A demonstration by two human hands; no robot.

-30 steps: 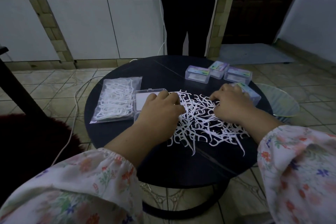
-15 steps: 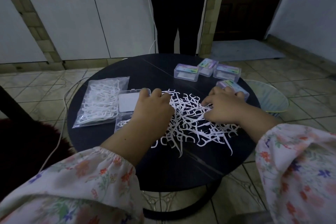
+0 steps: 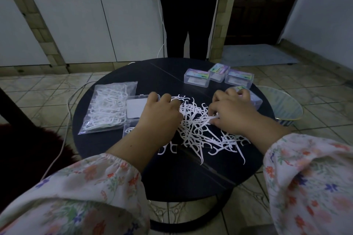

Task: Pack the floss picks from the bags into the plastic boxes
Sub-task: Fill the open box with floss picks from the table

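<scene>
Head view: loose floss picks [image 3: 198, 129] are heaped mid-bench [image 3: 187, 173]. Picks are pinched by right hand [image 3: 232, 113]; left hand [image 3: 158, 118] is curled on the heap, grasp undetermined. Open box [image 3: 133, 109] and full bag [image 3: 107, 108] are placed left.
</scene>
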